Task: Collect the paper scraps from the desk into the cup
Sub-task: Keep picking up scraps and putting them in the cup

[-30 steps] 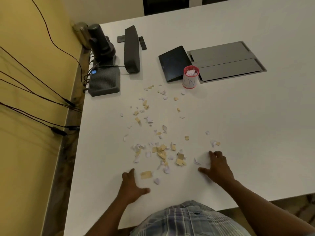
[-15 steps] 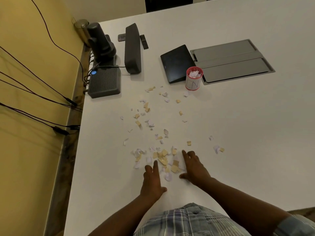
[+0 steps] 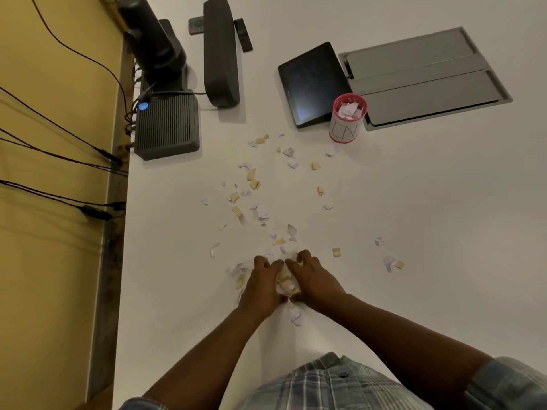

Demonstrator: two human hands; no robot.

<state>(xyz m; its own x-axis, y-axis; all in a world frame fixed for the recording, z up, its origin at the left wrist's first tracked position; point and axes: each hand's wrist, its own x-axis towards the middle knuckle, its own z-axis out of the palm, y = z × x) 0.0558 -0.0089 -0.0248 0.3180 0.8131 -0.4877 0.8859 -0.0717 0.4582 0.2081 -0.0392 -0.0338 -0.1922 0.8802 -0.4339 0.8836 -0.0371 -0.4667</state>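
White and tan paper scraps [image 3: 257, 184] lie scattered over the white desk [image 3: 429, 232], from near my hands up to the cup. My left hand [image 3: 262, 287] and my right hand [image 3: 310, 281] are pressed side by side near the front of the desk, fingers curled around a bunched pile of scraps [image 3: 285, 279] between them. One white scrap [image 3: 296, 316] lies just below my hands. The red-rimmed white cup [image 3: 347, 119] stands upright further back, with several scraps inside it.
A black tablet [image 3: 310, 81] and a grey panel set in the desk [image 3: 426, 78] sit behind the cup. A ribbed black box [image 3: 167, 128], a camera [image 3: 154, 39] and a dark speaker bar [image 3: 220, 51] stand at the back left. Cables [image 3: 59, 155] run along the yellow wall.
My hands came together from wide apart, sweeping the near scraps into one pile between them. The view has also moved closer to the desk.
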